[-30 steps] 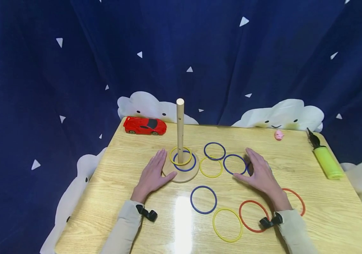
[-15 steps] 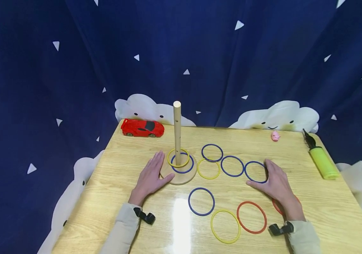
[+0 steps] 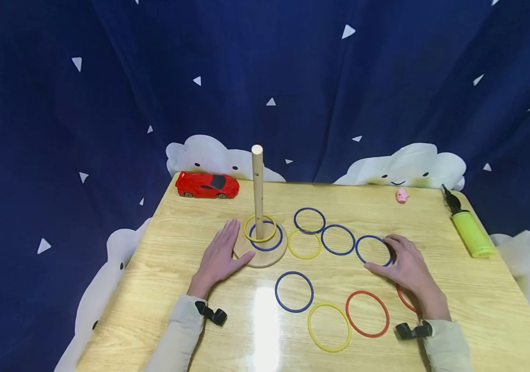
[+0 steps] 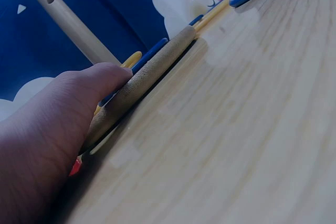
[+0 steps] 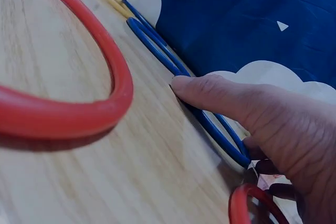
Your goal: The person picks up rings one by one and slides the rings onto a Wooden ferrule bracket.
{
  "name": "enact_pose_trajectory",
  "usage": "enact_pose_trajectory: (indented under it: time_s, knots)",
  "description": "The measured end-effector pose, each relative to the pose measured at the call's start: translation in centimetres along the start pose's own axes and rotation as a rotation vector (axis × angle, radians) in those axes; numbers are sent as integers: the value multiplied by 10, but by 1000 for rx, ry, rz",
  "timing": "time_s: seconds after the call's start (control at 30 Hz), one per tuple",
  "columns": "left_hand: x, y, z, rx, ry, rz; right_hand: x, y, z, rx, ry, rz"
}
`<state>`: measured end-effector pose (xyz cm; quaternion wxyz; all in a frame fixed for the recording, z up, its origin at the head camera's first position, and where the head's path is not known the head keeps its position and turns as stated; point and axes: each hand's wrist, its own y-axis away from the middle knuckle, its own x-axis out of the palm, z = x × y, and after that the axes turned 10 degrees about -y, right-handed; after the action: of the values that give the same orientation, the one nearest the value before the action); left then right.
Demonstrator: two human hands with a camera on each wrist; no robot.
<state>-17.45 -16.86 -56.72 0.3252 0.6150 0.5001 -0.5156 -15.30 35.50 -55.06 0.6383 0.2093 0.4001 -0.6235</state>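
Note:
In the head view my left hand (image 3: 220,258) lies at the left of a wooden stand's round base (image 3: 265,260), fingers straight, thumb at its front edge. A tall post (image 3: 258,191) rises from the base, with a yellow ring (image 3: 260,241) and a blue ring (image 3: 267,250) around its foot. My right hand (image 3: 408,266) grips a blue ring (image 3: 373,236) at the right, thumb on the near side and fingers round the right side. The right wrist view shows the thumb (image 5: 202,90) on this ring, its other fingers partly hidden behind.
Two blue rings (image 3: 337,225) and a yellow ring (image 3: 304,258) lie between stand and right hand. Nearer are a blue ring (image 3: 294,312), a yellow ring (image 3: 330,351) and two red rings (image 3: 367,292). A red toy car (image 3: 206,186), pink pig (image 3: 402,196) and green pump (image 3: 471,235) stand farther back.
My right hand has moved right, uncovering the blue ring it passed over, and its fingers have come in around that ring's right side. My left hand stays beside the base.

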Motion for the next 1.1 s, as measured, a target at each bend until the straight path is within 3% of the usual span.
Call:
enact_pose_trajectory:
  time_s: [0.47,1.1]
  knots:
    - [2,1,0,3,4,7,7,5,1,-59,23,-106]
    - [0,1,-1,1,10,-9,6,5,1,-72,-3,-119]
